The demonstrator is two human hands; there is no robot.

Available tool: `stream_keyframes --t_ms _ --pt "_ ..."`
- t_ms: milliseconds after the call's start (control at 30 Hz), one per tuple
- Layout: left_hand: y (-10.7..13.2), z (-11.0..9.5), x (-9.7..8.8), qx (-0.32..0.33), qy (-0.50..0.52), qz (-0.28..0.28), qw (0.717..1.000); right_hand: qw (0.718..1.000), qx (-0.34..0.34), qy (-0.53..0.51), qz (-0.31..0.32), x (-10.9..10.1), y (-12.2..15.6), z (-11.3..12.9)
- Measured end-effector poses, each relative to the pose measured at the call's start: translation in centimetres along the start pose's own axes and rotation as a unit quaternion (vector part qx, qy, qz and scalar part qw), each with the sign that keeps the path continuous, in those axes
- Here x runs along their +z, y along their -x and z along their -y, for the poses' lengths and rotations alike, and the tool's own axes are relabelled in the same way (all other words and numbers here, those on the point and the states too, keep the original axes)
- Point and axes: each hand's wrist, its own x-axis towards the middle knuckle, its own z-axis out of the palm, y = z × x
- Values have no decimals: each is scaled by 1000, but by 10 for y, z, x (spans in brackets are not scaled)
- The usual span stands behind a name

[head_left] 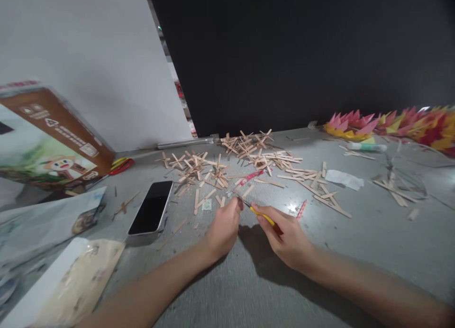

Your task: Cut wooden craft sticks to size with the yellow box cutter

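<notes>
My right hand (289, 235) is closed around a slim yellow-handled tool (265, 216) with a narrow grey metal tip. That tip points left and reaches the fingers of my left hand (225, 223). My left fingers are pinched together, and whatever they hold is too small or hidden to make out. Both hands are low over the grey table (227, 299). Just beyond them lie scattered flat wooden sticks (202, 169), many joined into crossed shapes. A red patterned strip (301, 209) lies beside my right hand, and a pink-red wrapper (252, 176) is among the sticks.
On the left are a phone (152, 208), a printed carton (53, 143), red-and-yellow handles (121, 165) and a plastic packet (83, 276). To the right lie a white paper scrap (344, 179), a glue stick (366, 147) and folded pink-yellow paper pieces (351, 124). A black panel (302, 58) stands behind.
</notes>
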Motion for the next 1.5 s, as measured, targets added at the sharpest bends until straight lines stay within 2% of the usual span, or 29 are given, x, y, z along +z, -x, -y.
stream_keyframes --t_ms 133,533,867,1133,1300,1500 --pt "-1 -3 -1 -6 18 7 1000 1000 -17 5 -8 1 2 0" --pt "4 -12 -5 -27 35 25 999 1000 -4 20 -2 3 6 1" --pt "2 -8 -5 -25 35 7 999 998 -28 51 3 6 4 0" --pt "2 -10 -6 -22 33 12 999 989 -66 134 -2 3 3 -5" --pt "1 -12 -7 -23 24 18 999 972 -86 220 0 -1 2 -7" --pt "2 -11 -6 -27 11 12 999 956 -114 271 5 -3 4 -11"
